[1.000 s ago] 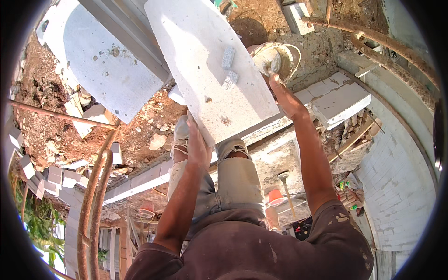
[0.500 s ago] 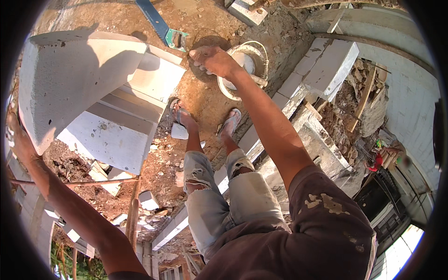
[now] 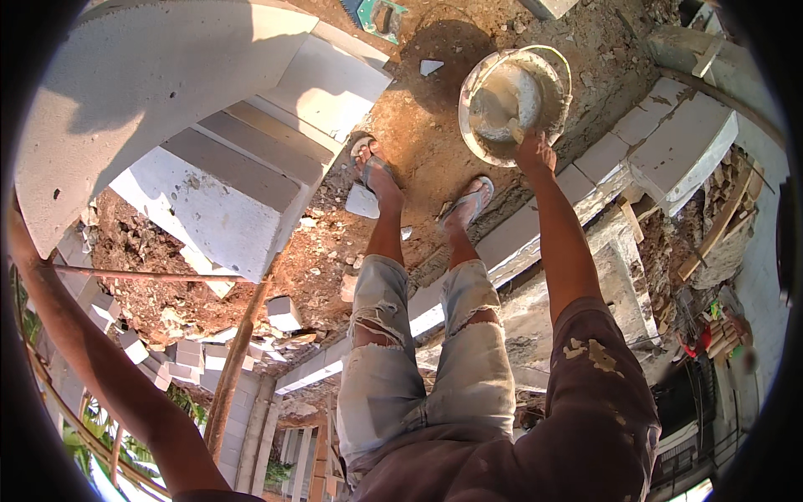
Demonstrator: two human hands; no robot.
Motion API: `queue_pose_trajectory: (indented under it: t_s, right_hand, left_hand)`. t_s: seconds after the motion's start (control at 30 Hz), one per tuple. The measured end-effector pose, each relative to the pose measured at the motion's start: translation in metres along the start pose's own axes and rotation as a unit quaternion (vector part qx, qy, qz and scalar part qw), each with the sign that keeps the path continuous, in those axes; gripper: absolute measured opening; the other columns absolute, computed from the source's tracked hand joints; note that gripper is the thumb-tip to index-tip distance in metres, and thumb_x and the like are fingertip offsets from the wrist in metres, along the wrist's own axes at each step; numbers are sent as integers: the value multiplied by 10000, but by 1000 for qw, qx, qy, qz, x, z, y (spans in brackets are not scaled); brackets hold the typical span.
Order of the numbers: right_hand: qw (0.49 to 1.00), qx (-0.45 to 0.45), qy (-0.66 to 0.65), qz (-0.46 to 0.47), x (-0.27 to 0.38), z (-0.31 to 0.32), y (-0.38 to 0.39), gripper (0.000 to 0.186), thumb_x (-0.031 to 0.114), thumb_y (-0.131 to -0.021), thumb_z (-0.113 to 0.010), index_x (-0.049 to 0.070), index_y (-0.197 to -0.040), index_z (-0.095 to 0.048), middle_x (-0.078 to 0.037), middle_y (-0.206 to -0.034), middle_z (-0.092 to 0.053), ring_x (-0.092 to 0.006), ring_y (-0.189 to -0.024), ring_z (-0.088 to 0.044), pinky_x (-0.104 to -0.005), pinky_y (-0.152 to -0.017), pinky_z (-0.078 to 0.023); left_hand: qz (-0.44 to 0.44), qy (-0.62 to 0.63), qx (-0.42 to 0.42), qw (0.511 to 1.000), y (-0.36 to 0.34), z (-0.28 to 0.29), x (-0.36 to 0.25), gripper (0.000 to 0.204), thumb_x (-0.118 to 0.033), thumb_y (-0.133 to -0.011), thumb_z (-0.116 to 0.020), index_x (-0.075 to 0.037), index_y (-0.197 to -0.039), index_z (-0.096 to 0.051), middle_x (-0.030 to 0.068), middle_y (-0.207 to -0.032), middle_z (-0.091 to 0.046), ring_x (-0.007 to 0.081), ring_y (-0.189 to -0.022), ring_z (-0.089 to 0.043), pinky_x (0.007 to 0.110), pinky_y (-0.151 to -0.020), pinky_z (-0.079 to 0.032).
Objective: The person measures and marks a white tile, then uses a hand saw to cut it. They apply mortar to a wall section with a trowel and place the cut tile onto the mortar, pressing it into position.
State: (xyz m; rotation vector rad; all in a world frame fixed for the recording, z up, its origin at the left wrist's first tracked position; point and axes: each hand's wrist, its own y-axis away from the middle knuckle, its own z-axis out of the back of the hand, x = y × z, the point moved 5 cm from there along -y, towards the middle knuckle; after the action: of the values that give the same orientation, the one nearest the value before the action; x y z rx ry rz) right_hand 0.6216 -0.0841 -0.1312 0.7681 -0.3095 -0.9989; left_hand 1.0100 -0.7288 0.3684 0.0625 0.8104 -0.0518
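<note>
A large light grey building block [image 3: 167, 92] looms at the upper left, tilted, over a stack of similar blocks [image 3: 226, 197]. My left hand [image 3: 20, 230] is at its lower left edge, supporting it; the fingers are hidden by the block and the picture's dark rim. On the right, my right hand [image 3: 535, 155] is at the near rim of a round bucket [image 3: 468, 105] smeared with grey mortar. It is closed on the short handle of what looks like a trowel [image 3: 527, 96], whose pale, mortar-covered blade lies in the bucket.
A green-handled handsaw [image 3: 376, 18] lies on the dirt at the top. My sandalled feet [image 3: 467, 205] stand between the block stack and a low block wall [image 3: 615, 151]. Wooden poles [image 3: 238, 360] and rubble [image 3: 284, 314] are at the lower left.
My right hand has moved from beside the bucket's left side to its near rim and closed on the handle. The view has shifted; the left hand stays at the block.
</note>
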Motion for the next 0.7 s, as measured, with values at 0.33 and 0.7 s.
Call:
queue_pose_trajectory:
  t_s: [0.33,0.7]
  right_hand:
    - [962,-105,-155,197,-103,202,221,326,220,-800,-696,5,-1020,-588,-220,-976,-608,-449,-929,-586,-534,-818,-475]
    - [761,-323,-14,563,165,568,335,464,246,-837,-719,6,-1213,-594,-247,-1188,-618,-460,-1179,-556,-504,-979,-465]
  left_hand:
    - [-90,289,-187,935,81,11,-12,774,-586,-972,-508,78,-1370,-514,240,-1325,-591,304,-1206,-554,391,-1019,-407]
    - [-6,202,102,974,159,13,55,1381,-567,-658,-877,-82,-1605,3,317,-1610,-126,465,-1483,-222,538,-1186,-285]
